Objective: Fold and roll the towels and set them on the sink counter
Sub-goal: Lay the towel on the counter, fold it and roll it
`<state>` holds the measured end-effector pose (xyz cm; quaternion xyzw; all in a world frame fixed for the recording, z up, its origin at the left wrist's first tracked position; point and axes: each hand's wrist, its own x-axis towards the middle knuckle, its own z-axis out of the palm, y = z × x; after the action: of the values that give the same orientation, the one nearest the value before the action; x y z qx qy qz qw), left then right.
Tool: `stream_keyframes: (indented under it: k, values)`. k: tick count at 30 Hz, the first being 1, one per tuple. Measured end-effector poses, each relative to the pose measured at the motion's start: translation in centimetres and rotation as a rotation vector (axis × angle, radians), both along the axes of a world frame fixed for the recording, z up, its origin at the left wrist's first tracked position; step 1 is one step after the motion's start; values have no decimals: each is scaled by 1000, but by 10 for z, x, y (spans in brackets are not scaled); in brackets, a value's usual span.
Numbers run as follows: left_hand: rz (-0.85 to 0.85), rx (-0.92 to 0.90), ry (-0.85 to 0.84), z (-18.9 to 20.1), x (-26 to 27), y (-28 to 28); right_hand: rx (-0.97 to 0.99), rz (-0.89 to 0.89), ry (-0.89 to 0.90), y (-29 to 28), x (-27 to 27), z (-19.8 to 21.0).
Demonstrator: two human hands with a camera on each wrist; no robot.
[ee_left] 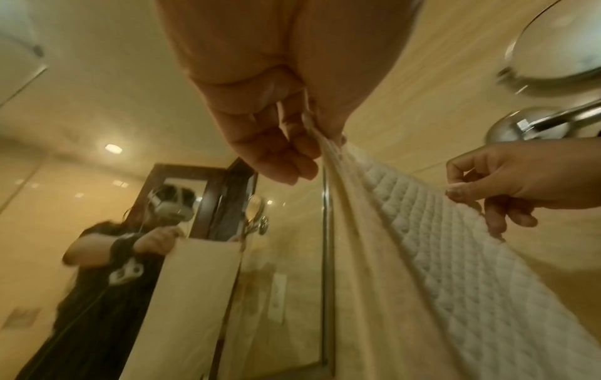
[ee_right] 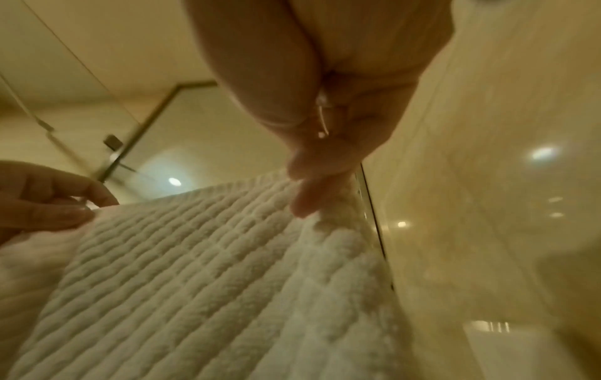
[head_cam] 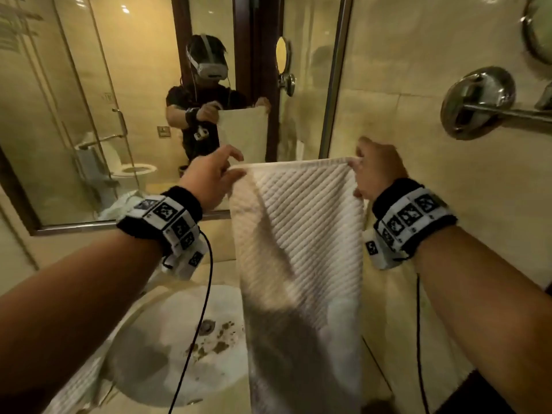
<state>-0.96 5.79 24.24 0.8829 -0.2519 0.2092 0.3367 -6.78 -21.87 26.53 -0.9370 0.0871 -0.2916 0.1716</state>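
Observation:
A white ribbed towel (head_cam: 301, 234) hangs upright in the air above the sink counter (head_cam: 385, 318), stretched between both hands. My left hand (head_cam: 215, 177) pinches its top left corner, and my right hand (head_cam: 375, 168) pinches its top right corner. In the left wrist view the left hand (ee_left: 292, 144) pinches the towel (ee_left: 422, 244) edge between thumb and fingers, with the right hand (ee_left: 507, 185) on the far corner. The right wrist view shows the right hand (ee_right: 325, 164) gripping the towel (ee_right: 201, 270) corner and the left hand (ee_right: 48, 203) at the other.
A round white sink basin (head_cam: 167, 348) with dark specks near its drain lies below left of the towel. A large wall mirror (head_cam: 119, 115) faces me. A chrome rail mount (head_cam: 478, 103) sticks out of the tiled wall on the right.

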Motion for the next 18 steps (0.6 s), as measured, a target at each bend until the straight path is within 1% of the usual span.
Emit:
stream_keyframes:
  k: [2, 4, 6, 11, 16, 18]
  values:
    - [75, 36, 33, -22, 37, -9, 0, -48, 48, -1, 38, -23]
    - [117, 67, 101, -46, 73, -17, -5, -85, 100, -1, 77, -48]
    - [131, 63, 171, -71, 107, -23, 4, -107, 138, -1, 113, -72]
    - [154, 137, 247, -132, 182, -34, 77, -138, 239, -5, 190, -133]
    - [159, 119, 343, -198, 241, -43, 98, -170, 354, -10, 249, -191]
    - [167, 115, 391, -224, 257, -47, 85, -171, 409, -12, 266, -211]
